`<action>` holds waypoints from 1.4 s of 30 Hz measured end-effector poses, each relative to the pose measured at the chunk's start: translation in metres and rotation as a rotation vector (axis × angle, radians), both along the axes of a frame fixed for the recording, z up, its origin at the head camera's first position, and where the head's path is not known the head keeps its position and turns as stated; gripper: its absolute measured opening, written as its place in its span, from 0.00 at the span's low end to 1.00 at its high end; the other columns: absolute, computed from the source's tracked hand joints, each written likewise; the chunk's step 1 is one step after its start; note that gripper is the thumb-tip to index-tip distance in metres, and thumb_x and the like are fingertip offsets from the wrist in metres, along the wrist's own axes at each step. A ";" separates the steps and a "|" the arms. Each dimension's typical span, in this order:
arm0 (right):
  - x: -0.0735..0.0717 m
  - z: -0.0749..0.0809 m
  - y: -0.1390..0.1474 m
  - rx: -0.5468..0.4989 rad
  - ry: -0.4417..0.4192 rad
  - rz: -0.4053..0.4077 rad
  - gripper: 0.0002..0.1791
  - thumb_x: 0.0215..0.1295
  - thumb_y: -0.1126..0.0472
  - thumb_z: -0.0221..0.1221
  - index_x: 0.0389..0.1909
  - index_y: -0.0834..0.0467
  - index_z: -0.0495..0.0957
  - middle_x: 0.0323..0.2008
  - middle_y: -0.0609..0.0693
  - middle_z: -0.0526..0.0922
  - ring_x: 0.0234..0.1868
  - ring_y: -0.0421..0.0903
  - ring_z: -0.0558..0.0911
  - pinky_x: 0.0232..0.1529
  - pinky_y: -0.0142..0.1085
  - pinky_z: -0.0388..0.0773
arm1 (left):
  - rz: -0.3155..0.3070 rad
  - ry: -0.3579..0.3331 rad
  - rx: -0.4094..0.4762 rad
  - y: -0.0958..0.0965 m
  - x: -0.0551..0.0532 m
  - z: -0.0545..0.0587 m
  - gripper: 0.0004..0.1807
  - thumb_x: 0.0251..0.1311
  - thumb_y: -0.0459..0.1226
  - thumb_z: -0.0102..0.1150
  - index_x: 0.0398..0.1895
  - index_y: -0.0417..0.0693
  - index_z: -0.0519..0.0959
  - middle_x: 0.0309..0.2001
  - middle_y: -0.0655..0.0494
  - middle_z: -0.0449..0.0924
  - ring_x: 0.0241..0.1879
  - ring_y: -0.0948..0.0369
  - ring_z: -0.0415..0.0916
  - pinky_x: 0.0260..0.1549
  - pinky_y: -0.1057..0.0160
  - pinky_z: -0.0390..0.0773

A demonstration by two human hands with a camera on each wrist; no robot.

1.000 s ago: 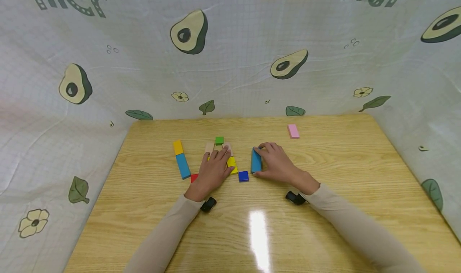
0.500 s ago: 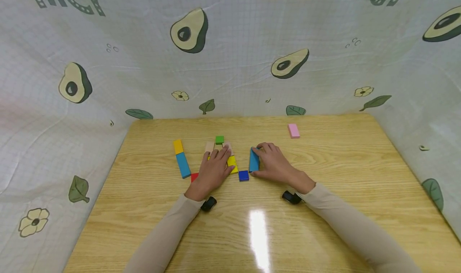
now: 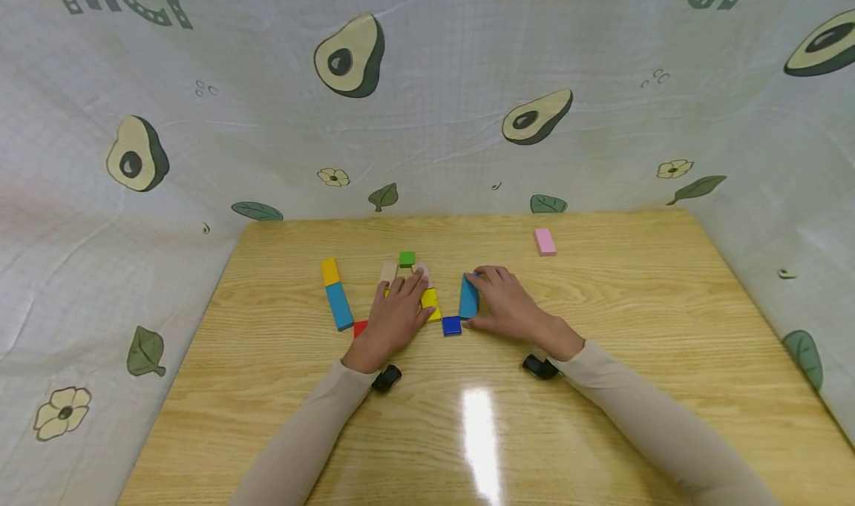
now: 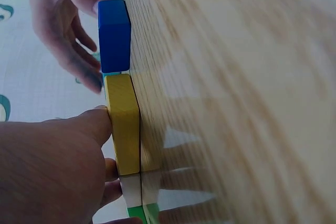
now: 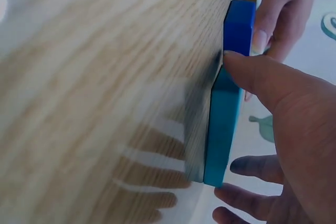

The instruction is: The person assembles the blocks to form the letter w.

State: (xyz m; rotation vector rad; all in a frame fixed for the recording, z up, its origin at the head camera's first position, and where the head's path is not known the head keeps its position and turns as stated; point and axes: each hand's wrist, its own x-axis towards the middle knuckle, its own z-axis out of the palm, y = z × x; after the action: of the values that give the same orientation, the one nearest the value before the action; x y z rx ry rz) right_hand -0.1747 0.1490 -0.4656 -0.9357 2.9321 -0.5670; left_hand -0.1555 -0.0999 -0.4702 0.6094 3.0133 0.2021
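Observation:
My right hand (image 3: 510,306) holds a light blue rectangular block (image 3: 469,297) lengthwise, thumb at its near end and fingers at its far end. Just off that near end lies a small dark blue block (image 3: 452,326), which the right wrist view shows right beside my thumb. My left hand (image 3: 395,317) rests over a group of blocks, fingers spread. Its thumb is at a yellow block (image 4: 126,129), and a fingertip lies on a pale pink block (image 3: 428,282). Another pale block (image 3: 387,272) and a green block (image 3: 407,259) show beyond the fingers; part of the group is hidden underneath.
Left of the group, an orange block (image 3: 330,271) and a second light blue block (image 3: 339,307) lie end to end. A red block (image 3: 360,329) peeks out beside my left wrist. Farther back on the wooden table (image 3: 621,291) lies a pink block (image 3: 544,242). Patterned cloth hangs behind.
My right hand has slid the light blue block slightly left, closer to the dark blue block. The left hand stays in place over its blocks.

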 end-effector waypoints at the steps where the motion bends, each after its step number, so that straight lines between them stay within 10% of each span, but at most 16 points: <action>1: 0.000 0.000 0.001 -0.005 -0.003 0.002 0.50 0.59 0.45 0.77 0.75 0.69 0.69 0.70 0.68 0.71 0.71 0.67 0.69 0.71 0.62 0.67 | 0.001 -0.002 0.002 0.000 0.000 0.000 0.33 0.81 0.53 0.51 0.81 0.48 0.66 0.83 0.51 0.59 0.74 0.46 0.64 0.73 0.40 0.60; 23: -0.053 0.008 0.100 -0.037 -0.009 -0.222 0.40 0.72 0.57 0.67 0.76 0.73 0.65 0.75 0.73 0.63 0.74 0.75 0.62 0.71 0.70 0.58 | -0.003 -0.008 0.012 -0.001 0.001 0.000 0.33 0.81 0.53 0.51 0.82 0.48 0.65 0.83 0.51 0.58 0.74 0.45 0.64 0.74 0.38 0.59; 42: -0.097 0.004 0.128 0.048 -0.055 -0.128 0.36 0.68 0.67 0.59 0.75 0.75 0.64 0.75 0.74 0.64 0.72 0.75 0.68 0.65 0.70 0.68 | -0.009 0.000 0.023 -0.002 -0.001 -0.003 0.32 0.81 0.52 0.51 0.81 0.48 0.66 0.83 0.50 0.59 0.74 0.45 0.64 0.73 0.37 0.59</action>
State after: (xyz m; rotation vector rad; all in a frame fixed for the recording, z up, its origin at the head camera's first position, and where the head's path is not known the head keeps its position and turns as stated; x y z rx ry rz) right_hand -0.2716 0.2772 -0.4612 -0.7196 2.9570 -0.5156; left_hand -0.1560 -0.1018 -0.4733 0.6251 3.0113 0.2363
